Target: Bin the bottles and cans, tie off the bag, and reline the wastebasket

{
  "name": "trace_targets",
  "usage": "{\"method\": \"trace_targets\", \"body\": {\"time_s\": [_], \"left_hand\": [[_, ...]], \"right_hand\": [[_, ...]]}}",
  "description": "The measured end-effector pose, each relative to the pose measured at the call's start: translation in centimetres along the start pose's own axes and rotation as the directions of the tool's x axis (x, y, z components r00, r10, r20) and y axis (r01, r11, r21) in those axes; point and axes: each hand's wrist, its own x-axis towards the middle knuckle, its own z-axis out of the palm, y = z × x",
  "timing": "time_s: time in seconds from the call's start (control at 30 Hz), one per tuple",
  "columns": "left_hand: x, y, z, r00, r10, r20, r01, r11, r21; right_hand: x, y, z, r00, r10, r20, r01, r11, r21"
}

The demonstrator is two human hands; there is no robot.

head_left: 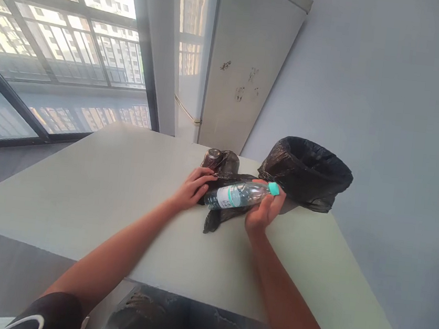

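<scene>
1. Right hand [264,212] wraps around the neck end of a clear plastic water bottle [239,195], just below its turquoise cap [273,188].
2. Left hand [193,189] rests beside the bottle's base, fingers on a black plastic bag [212,222]; whether they pinch it, I cannot tell.
3. The bottle lies tilted above the bag, over the white table [115,174].
4. Near the right hand stands a black-bag-lined bin [287,173].

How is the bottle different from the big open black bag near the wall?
The bottle is clear with a pale label; the big black bag is dark all over. The bottle has its green-blue cap on, while the bag's mouth gapes open. The bottle is slim, the bag much wider. Both look shiny.
</scene>
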Motion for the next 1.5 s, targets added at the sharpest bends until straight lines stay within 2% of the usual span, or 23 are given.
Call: {"method": "trace_targets", "body": {"time_s": [0.13, 0.23, 0.3, 0.37, 0.43, 0.47, 0.53, 0.6, 0.7, 0.8, 0.87, 0.93, 1.03, 1.1, 1.23, 1.3, 1.33, 1.4, 1.43, 1.47, 1.5], "left_hand": [[0.4, 2.3, 0.4, 0.99, 0.128, 0.06, -0.133, 0.987, 0.093], [0.5, 3.5, 1.3, 0.983, 0.137, 0.121, -0.152, 0.982, 0.117], [0.3, 3.6, 1.6, 0.984, 0.126, 0.125, -0.144, 0.979, 0.147], [-0.1, 2.8, 1.3, 0.991, 0.131, 0.036, -0.136, 0.964, 0.227], [-0.4, 1.0, 0.1, 0.978, 0.118, -0.17, -0.053, 0.936, 0.348], [-0.5, -0.1, -0.8, 0.948, 0.093, -0.303, 0.04, 0.913, 0.405], [-0.7, -2.4, -3.2, 0.828, -0.008, -0.561, 0.307, 0.844, 0.441], [-1.1, -4.7, -5.7, 0.727, -0.138, -0.672, 0.511, 0.764, 0.395], [-2.2, -7.2, -8.6, 0.59, -0.292, -0.753, 0.691, 0.664, 0.285], [-3.3, -8.6, -9.7, 0.478, -0.382, -0.791, 0.772, 0.613, 0.171], [-3.9, -9.2, -9.5, 0.438, -0.458, -0.774, 0.8, 0.591, 0.104], [-4.2, -9.7, -9.0, 0.424, -0.519, -0.742, 0.816, 0.574, 0.065], [-4.3, -10.1, -8.6, 0.434, -0.561, -0.705, 0.82, 0.57, 0.051], [-4.0, -9.9, -8.7, 0.455, -0.516, -0.726, 0.807, 0.584, 0.091], [-2.8, -7.6, -8.4, 0.549, -0.204, -0.811, 0.712, 0.622, 0.326], [-2.0, -5.8, -7.4, 0.629, -0.093, -0.772, 0.608, 0.679, 0.413], [-1.7, -4.9, -6.7, 0.692, -0.071, -0.719, 0.527, 0.729, 0.436], [-1.1, -3.4, -4.8, 0.837, -0.07, -0.543, 0.34, 0.844, 0.414], [-0.9, -2.9, -3.8, 0.895, -0.085, -0.437, 0.265, 0.89, 0.37], [-0.7, -2.6, -2.9, 0.933, -0.115, -0.341, 0.228, 0.921, 0.315], [-0.5, -2.5, -2.0, 0.951, -0.161, -0.263, 0.23, 0.938, 0.26]], "right_hand": [[-0.4, -0.5, 0.5, 0.984, 0.146, 0.099, -0.151, 0.988, 0.035], [-0.9, -0.9, 0.7, 0.978, 0.138, 0.155, -0.152, 0.985, 0.078], [-1.1, -0.8, 0.6, 0.972, 0.112, 0.208, -0.133, 0.987, 0.088], [-1.4, -0.6, 0.4, 0.957, 0.076, 0.28, -0.092, 0.995, 0.043], [-1.7, 0.1, 0.3, 0.919, -0.001, 0.394, 0.037, 0.996, -0.082], [-1.8, 0.5, 0.3, 0.879, -0.035, 0.476, 0.128, 0.978, -0.164], [-2.1, 1.6, 0.4, 0.774, -0.051, 0.631, 0.298, 0.909, -0.292], [-2.3, 2.6, 0.8, 0.714, -0.013, 0.7, 0.388, 0.84, -0.38], [-2.3, 3.5, 1.3, 0.712, 0.066, 0.699, 0.439, 0.735, -0.516], [-2.1, 3.4, 1.5, 0.667, 0.147, 0.73, 0.485, 0.658, -0.576], [-2.0, 3.1, 1.6, 0.605, 0.171, 0.778, 0.521, 0.654, -0.549], [-2.1, 2.8, 1.7, 0.543, 0.199, 0.816, 0.531, 0.671, -0.517], [-2.4, 2.7, 2.0, 0.493, 0.259, 0.831, 0.487, 0.709, -0.51], [-2.6, 2.7, 2.2, 0.472, 0.283, 0.835, 0.466, 0.724, -0.509], [-2.7, 2.7, 2.3, 0.471, 0.313, 0.824, 0.464, 0.707, -0.534], [-2.6, 2.5, 2.4, 0.462, 0.294, 0.837, 0.468, 0.721, -0.511], [-2.6, 2.4, 2.4, 0.451, 0.277, 0.849, 0.468, 0.736, -0.489], [-2.6, 2.4, 2.5, 0.427, 0.253, 0.868, 0.458, 0.767, -0.448], [-2.7, 2.4, 2.6, 0.422, 0.249, 0.872, 0.451, 0.776, -0.44], [-2.7, 2.4, 2.6, 0.425, 0.251, 0.869, 0.443, 0.78, -0.442], [-2.7, 2.5, 2.7, 0.433, 0.256, 0.864, 0.439, 0.778, -0.45]]}}
